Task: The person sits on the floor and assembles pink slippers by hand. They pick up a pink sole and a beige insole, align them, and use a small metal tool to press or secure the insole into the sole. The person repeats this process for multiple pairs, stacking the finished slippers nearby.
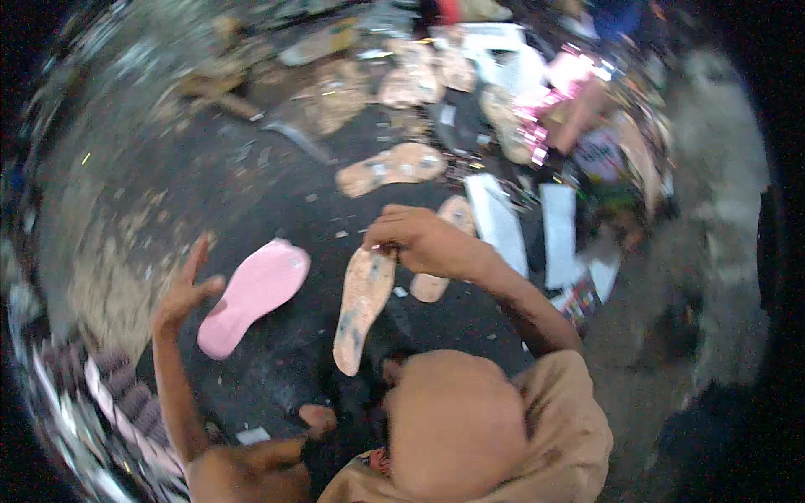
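So our right grip [415, 241] is pinched on the wide end of a speckled tan sole [366, 293], whose narrow end hangs down toward our lap; can't tell if it touches the dark surface [277, 386]. Looks thin and light to us, probably a bit bendy, so we'd hold it by the rim and keep off the smudges in case they're tacky. Our left grip [189, 293] is spread, empty, right beside a pink sole [256, 298] that's likely softer; we'd pinch its edge too. Farther out we've got another tan sole [392, 168] and white strips [559, 235] off to the right.
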Action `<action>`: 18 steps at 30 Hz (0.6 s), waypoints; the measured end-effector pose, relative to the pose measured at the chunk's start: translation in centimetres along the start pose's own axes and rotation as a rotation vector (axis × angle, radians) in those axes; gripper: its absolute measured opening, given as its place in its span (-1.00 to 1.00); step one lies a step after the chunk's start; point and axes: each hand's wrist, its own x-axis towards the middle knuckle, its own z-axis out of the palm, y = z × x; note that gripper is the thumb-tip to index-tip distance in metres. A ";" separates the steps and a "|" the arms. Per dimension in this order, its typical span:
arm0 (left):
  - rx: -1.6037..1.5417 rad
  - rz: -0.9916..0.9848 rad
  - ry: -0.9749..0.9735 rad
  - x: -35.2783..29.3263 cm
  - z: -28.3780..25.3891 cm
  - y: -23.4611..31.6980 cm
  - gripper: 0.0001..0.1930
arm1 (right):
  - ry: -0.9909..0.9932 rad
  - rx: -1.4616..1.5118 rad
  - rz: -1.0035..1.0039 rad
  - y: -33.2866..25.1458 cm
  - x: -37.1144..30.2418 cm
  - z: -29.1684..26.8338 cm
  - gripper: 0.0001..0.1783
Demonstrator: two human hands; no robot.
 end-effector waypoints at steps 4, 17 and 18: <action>0.216 0.470 0.174 -8.3 4.9 10.7 0.22 | 0.269 0.002 -0.305 -3.6 5.6 1.0 -0.61; 0.632 0.345 0.477 -10.7 11.0 3.4 -0.30 | 0.429 0.318 0.400 0.0 4.4 13.2 -0.74; 0.678 0.354 0.479 -10.2 11.1 3.6 -0.30 | 0.449 0.281 0.405 -0.3 4.3 13.6 -0.74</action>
